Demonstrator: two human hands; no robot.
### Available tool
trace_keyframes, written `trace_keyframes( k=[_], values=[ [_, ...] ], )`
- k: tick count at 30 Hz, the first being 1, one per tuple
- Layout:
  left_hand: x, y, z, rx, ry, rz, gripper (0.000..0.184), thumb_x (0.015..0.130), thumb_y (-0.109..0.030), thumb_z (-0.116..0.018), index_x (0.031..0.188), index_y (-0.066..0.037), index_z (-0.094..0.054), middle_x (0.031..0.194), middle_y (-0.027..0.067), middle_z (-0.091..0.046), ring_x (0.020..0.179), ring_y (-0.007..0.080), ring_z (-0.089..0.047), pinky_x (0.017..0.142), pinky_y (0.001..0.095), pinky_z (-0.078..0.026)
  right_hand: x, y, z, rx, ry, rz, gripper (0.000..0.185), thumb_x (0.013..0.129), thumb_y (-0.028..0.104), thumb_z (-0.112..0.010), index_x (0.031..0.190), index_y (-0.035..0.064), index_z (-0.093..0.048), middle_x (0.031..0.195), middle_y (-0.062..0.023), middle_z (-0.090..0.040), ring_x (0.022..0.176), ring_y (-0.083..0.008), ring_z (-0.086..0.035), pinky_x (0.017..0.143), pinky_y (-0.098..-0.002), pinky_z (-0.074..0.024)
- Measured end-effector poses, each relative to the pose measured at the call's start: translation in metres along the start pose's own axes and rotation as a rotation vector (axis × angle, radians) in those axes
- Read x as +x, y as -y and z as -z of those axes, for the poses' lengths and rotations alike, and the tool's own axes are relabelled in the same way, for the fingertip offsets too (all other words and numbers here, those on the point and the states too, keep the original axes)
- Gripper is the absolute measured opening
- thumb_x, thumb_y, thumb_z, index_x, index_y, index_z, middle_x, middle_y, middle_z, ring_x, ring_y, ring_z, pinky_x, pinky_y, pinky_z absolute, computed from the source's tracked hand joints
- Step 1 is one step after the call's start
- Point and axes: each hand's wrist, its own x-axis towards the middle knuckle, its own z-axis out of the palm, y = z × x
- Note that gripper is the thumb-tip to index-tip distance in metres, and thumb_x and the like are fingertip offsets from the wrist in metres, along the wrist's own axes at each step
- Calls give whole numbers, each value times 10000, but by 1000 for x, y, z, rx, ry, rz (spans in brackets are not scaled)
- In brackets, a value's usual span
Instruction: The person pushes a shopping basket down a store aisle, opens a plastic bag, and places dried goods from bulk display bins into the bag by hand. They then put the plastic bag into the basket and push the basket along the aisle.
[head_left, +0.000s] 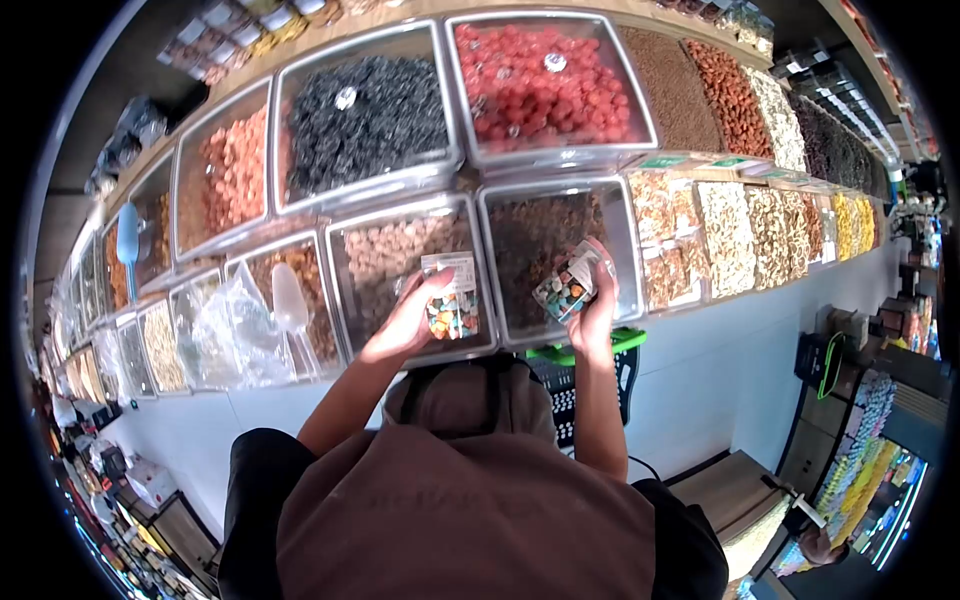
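Holds a clear pack (pixel 454 315) of bright bits in the left hand (pixel 405 315), over a bin of pale brown lumps (pixel 375 250), and a tilted pack (pixel 563 292) in the right hand (pixel 597 308), over a bin of dark brown bits (pixel 530 228). Looks down on red treats (pixel 545 100) and black treats (pixel 370 125) farther off, and a blue scoop (pixel 127 236) far left.

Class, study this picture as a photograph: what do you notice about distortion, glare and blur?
Head view: fisheye distortion bows the row of bins, with black corners around the scene; bright highlights streak the crumpled plastic bag; the packs in the left hand and right hand look soft, their label print unreadable; the far shelves at the edges are squeezed and indistinct.
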Motion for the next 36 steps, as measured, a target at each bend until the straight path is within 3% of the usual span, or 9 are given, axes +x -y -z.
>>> trace_keyframes(
  k=[3,7,13,17,18,21,25,29,36],
  values=[
    [23,-49,-58,193,5,-110,391,908,-173,-660,1248,-8,-559,1104,83,-641,960,182,-654,795,385,-589,33,34,-38,-9,88,12,582,920,266,-655,1382,-11,-437,1123,-163,-632,991,-275,-661,802,-345,-573],
    [79,-120,-98,980,250,-691,499,699,-98,-817,1142,-80,-587,1111,65,-642,959,164,-635,857,352,-541,111,82,-82,-208,342,158,690,822,283,-771,1374,9,-460,1194,-153,-616,1063,-258,-648,903,-364,-556],
    [126,-253,-188,1595,-70,-706,618,630,-276,-857,1177,-129,-611,1045,65,-686,960,213,-681,877,381,-566,263,159,-197,-993,663,574,708,752,293,-824,1352,79,-513,1258,-164,-597,1148,-223,-608,947,-351,-533],
    [197,-341,-201,2056,-34,-1073,612,787,-403,-795,1237,-42,-592,1028,93,-698,909,240,-699,815,346,-575,352,181,-269,-1248,954,858,624,813,305,-727,1352,80,-508,1286,-175,-589,1147,-316,-593,977,-359,-480],
    [214,-355,-196,2082,-123,-1068,709,702,-395,-832,1222,2,-559,1075,233,-666,1020,353,-664,921,412,-524,352,192,-297,-1374,1102,720,586,809,294,-713,1294,31,-515,1196,-192,-599,1103,-315,-592,957,-366,-481],
    [251,-389,-201,2314,-143,-829,500,796,-376,-713,1174,-75,-584,1307,253,-538,1283,411,-445,1027,460,-393,357,198,-334,-1611,1014,529,574,838,320,-657,1301,18,-501,1174,-222,-597,1078,-329,-597,933,-371,-487],
    [269,-403,-193,2422,-69,-1124,437,810,-265,-688,1168,-38,-579,1153,230,-628,1149,408,-554,975,446,-438,438,173,-332,-1447,1328,1370,491,820,285,-646,1194,-14,-535,1190,-227,-539,1173,-368,-516,1000,-425,-423],
    [281,-414,-189,2242,-279,-1172,438,807,-179,-694,1202,-14,-603,1197,220,-633,1103,404,-597,940,456,-488,409,185,-362,-1996,1152,787,483,794,169,-641,1232,-12,-546,1206,-228,-566,1164,-379,-543,981,-441,-452],
    [290,-415,-184,2185,-424,-1143,476,779,-111,-697,1243,-33,-619,1181,233,-644,1066,410,-618,940,459,-498,459,162,-354,-1860,1143,1282,427,808,89,-600,1225,-3,-586,1209,-240,-608,1126,-402,-584,982,-458,-460]
  ],
)
